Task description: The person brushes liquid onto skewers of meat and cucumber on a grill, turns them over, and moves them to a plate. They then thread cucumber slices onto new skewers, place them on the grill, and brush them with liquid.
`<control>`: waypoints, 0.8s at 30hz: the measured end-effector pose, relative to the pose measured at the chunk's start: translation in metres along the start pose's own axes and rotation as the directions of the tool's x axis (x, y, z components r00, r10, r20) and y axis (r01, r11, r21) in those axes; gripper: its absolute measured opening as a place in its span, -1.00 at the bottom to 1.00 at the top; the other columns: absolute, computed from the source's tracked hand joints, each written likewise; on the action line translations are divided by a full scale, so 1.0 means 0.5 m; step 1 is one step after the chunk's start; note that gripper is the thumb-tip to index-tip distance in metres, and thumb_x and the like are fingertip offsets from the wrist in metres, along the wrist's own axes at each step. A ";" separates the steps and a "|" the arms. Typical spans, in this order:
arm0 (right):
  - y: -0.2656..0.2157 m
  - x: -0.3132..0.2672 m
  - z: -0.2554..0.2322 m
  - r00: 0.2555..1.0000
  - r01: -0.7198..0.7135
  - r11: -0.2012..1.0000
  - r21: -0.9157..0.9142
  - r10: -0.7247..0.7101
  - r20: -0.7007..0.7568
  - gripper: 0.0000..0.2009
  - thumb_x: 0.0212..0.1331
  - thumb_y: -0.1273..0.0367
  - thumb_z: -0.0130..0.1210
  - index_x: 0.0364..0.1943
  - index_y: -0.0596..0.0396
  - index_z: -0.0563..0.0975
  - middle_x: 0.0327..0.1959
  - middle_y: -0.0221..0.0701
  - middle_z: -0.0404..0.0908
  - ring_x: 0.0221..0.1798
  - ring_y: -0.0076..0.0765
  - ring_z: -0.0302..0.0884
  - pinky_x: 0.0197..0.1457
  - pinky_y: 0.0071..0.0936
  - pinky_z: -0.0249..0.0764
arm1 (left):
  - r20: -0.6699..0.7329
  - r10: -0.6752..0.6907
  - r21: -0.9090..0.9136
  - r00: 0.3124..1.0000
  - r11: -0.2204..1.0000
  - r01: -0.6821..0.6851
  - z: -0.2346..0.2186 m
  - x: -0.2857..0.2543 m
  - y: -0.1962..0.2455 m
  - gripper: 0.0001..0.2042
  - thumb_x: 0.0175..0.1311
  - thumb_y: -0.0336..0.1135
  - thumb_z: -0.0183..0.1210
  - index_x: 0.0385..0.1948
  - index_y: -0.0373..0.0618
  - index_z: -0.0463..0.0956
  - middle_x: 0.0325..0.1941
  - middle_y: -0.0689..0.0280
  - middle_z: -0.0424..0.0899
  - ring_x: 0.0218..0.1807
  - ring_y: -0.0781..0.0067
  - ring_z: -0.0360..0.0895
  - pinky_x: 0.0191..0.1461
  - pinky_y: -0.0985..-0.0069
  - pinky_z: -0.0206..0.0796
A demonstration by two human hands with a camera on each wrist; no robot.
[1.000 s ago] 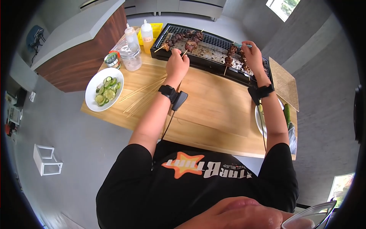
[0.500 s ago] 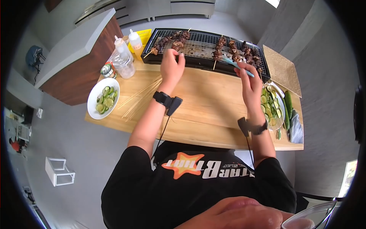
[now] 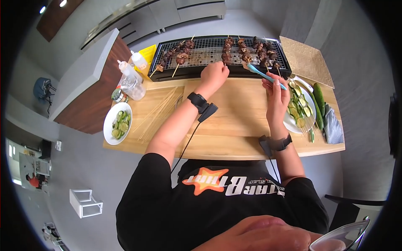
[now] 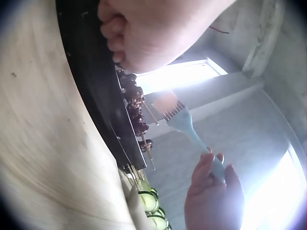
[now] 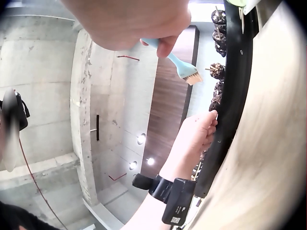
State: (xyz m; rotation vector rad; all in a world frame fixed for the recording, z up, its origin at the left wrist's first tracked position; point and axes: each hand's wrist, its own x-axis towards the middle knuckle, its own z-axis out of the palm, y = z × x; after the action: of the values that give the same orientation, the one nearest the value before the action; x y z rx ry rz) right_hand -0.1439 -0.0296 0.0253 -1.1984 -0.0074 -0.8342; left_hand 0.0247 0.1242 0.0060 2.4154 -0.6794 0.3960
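Several meat skewers lie across the black grill (image 3: 201, 71) at the table's far side. At the near end of a middle meat skewer (image 3: 226, 52), my left hand (image 3: 215, 76) has its fingers curled and pinches the stick, whose end is hidden in the hand. My right hand (image 3: 277, 98) holds a basting brush (image 3: 264, 74) by its light blue handle, right of the left hand. The brush's pale bristles (image 4: 166, 103) point towards the grill, close by the skewers. In the right wrist view the left hand's fingertips (image 5: 213, 114) are right at the meat.
At right stand a plate of sliced-cucumber skewers (image 3: 289, 124), whole cucumbers (image 3: 319, 98) and a grey cloth (image 3: 333, 125). Bare sticks (image 3: 157, 113), a bowl of cucumber slices (image 3: 109, 138), a jar (image 3: 136, 90) and squeeze bottles (image 3: 139, 60) are at left.
My left hand has moved right, from a skewer on the grill's left to a middle one. My right hand has drawn back from the right-hand skewers towards me, still holding the basting brush.
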 end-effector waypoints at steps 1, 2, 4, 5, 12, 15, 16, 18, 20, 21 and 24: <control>0.003 -0.001 0.000 1.000 -0.012 1.000 0.022 0.012 -0.007 -0.72 0.41 0.30 -0.11 -0.03 0.24 0.46 -0.02 -0.26 0.55 -0.09 -0.46 0.58 0.01 -0.49 0.50 | -0.049 -0.005 -0.092 0.999 0.996 0.001 0.000 0.001 -0.005 -0.69 0.23 -0.15 0.08 -0.58 -0.20 0.52 -0.60 0.11 0.57 -0.49 0.07 0.54 -0.42 0.25 0.33; 0.005 -0.003 0.001 1.000 -0.024 0.999 0.046 0.025 -0.013 -0.73 0.41 0.30 -0.10 -0.03 0.23 0.46 -0.02 -0.26 0.55 -0.09 -0.46 0.57 0.01 -0.49 0.50 | -0.097 -0.015 -0.183 0.995 0.983 -0.003 -0.002 0.004 -0.012 -0.69 0.24 -0.17 0.05 -0.58 -0.21 0.52 -0.62 0.10 0.55 -0.51 0.08 0.54 -0.43 0.27 0.32; 0.009 -0.006 0.004 1.000 -0.025 0.999 0.044 0.025 -0.005 -0.72 0.41 0.29 -0.10 -0.03 0.23 0.46 -0.02 -0.26 0.55 -0.09 -0.47 0.57 0.01 -0.49 0.50 | -0.123 -0.037 -0.275 0.992 0.961 0.002 -0.009 0.009 -0.028 -0.70 0.24 -0.21 0.02 -0.58 -0.25 0.48 -0.61 0.05 0.54 -0.49 -0.02 0.51 -0.42 0.23 0.31; 0.010 -0.009 0.005 1.000 -0.027 0.999 0.040 0.027 0.000 -0.72 0.41 0.28 -0.10 -0.03 0.23 0.46 -0.02 -0.27 0.55 -0.10 -0.47 0.57 0.01 -0.50 0.50 | -0.135 -0.052 -0.322 0.989 0.947 0.006 -0.012 0.010 -0.037 -0.71 0.24 -0.23 0.00 -0.58 -0.26 0.46 -0.61 0.02 0.53 -0.48 -0.07 0.50 -0.42 0.21 0.30; 0.002 -0.021 0.019 0.996 -0.078 0.996 0.046 0.077 0.038 -0.72 0.41 0.28 -0.10 -0.07 0.23 0.49 -0.04 -0.29 0.56 -0.12 -0.48 0.55 -0.01 -0.51 0.51 | -0.048 -0.122 -0.251 0.991 0.962 0.107 -0.026 -0.007 -0.102 -0.69 0.25 -0.23 -0.02 -0.59 -0.25 0.54 -0.59 0.04 0.57 -0.48 0.00 0.55 -0.38 0.24 0.33; 0.005 -0.022 0.018 0.995 -0.094 0.994 0.054 0.092 0.050 -0.73 0.41 0.28 -0.09 -0.07 0.23 0.49 -0.05 -0.28 0.57 -0.13 -0.48 0.55 -0.01 -0.51 0.51 | -0.007 -0.171 -0.243 0.985 0.956 0.164 -0.035 -0.014 -0.111 -0.67 0.26 -0.22 -0.02 -0.60 -0.25 0.55 -0.58 0.03 0.58 -0.45 0.01 0.56 -0.34 0.22 0.35; 0.006 -0.022 0.018 0.994 -0.100 0.994 0.052 0.097 0.054 -0.73 0.41 0.28 -0.09 -0.07 0.23 0.49 -0.05 -0.28 0.57 -0.13 -0.47 0.55 -0.02 -0.51 0.51 | -0.002 -0.179 -0.253 0.984 0.952 0.173 -0.038 -0.014 -0.116 -0.67 0.26 -0.21 -0.02 -0.59 -0.25 0.54 -0.57 0.03 0.58 -0.44 0.00 0.56 -0.33 0.21 0.35; 0.008 -0.022 0.018 0.993 -0.108 0.993 0.051 0.105 0.058 -0.73 0.40 0.28 -0.09 -0.08 0.23 0.49 -0.05 -0.28 0.57 -0.13 -0.46 0.56 -0.02 -0.51 0.51 | -0.005 -0.177 -0.208 0.984 0.963 0.172 -0.040 -0.012 -0.124 -0.68 0.27 -0.20 -0.01 -0.58 -0.25 0.53 -0.56 0.02 0.58 -0.42 -0.02 0.55 -0.32 0.18 0.34; 0.010 -0.023 0.018 0.992 -0.118 0.992 0.055 0.115 0.061 -0.73 0.40 0.29 -0.08 -0.09 0.23 0.49 -0.05 -0.27 0.57 -0.13 -0.45 0.56 -0.02 -0.50 0.52 | -0.019 -0.157 -0.094 0.987 0.983 0.155 -0.040 -0.008 -0.131 -0.68 0.28 -0.19 -0.01 -0.55 -0.24 0.52 -0.54 0.02 0.58 -0.39 -0.05 0.55 -0.30 0.14 0.32; 0.009 -0.023 0.019 0.991 -0.121 0.992 0.046 0.118 0.063 -0.73 0.40 0.29 -0.08 -0.09 0.23 0.49 -0.05 -0.27 0.57 -0.13 -0.45 0.56 -0.03 -0.50 0.52 | -0.028 -0.136 -0.080 0.990 0.988 0.133 -0.038 -0.007 -0.139 -0.69 0.29 -0.19 -0.02 -0.53 -0.23 0.52 -0.53 0.02 0.58 -0.38 -0.06 0.54 -0.29 0.13 0.32; 0.009 -0.025 0.021 0.989 -0.130 0.991 0.029 0.128 0.068 -0.74 0.40 0.29 -0.08 -0.10 0.23 0.49 -0.05 -0.27 0.57 -0.13 -0.44 0.56 -0.03 -0.50 0.52 | -0.055 -0.112 -0.096 0.992 0.990 0.106 -0.039 -0.006 -0.158 -0.70 0.33 -0.21 -0.06 -0.50 -0.21 0.51 -0.52 0.03 0.59 -0.37 -0.08 0.54 -0.28 0.12 0.31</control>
State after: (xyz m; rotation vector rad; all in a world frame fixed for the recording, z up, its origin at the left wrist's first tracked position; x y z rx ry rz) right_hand -0.1460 -0.0137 0.0207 -1.1815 0.0020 -0.6785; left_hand 0.0635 0.1922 -0.0165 2.3304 -0.5250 0.3816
